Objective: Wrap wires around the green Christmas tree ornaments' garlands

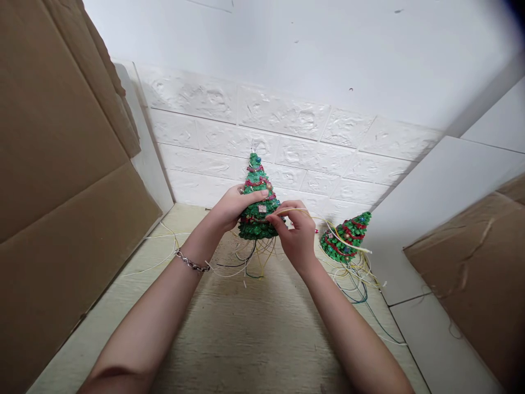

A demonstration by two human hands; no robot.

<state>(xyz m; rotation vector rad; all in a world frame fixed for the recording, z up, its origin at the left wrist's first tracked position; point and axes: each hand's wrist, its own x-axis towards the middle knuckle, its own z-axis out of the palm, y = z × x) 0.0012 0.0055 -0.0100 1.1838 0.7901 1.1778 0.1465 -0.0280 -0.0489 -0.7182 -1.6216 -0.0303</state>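
A small green tree (pixel 257 203), cone-shaped and wound with red garland and tiny ornaments, is held upright just above the tabletop (pixel 254 334), near the middle of its far edge and in front of the white brick-patterned wall panel (pixel 287 123). The left hand (pixel 229 210) wraps around the tree's lower left side, its fingers (pixel 256 193) closed on the foliage with the thumb lying across the front. A metal bracelet (pixel 191 264) circles that wrist. The right hand (pixel 297 236) sits at the tree's lower right, touching the branches, with its fingers (pixel 279 212) pinched shut on a pale yellow strand (pixel 324 218) that runs off to the right from the fingertips. A bunch of loose wires (pixel 250 264), pale, black and green, hangs from under the tree's base down to the tabletop. A second tree (pixel 346 236) of the same kind lies tilted near the far right corner of the tabletop, its tip pointing up and to the right, with its own tangle of wires (pixel 361 276) spread below it toward the right edge. A large cardboard sheet (pixel 61 180) stands along the left edge, and a white board (pixel 435 208) runs along the right edge with more cardboard (pixel 476 273) beyond it.
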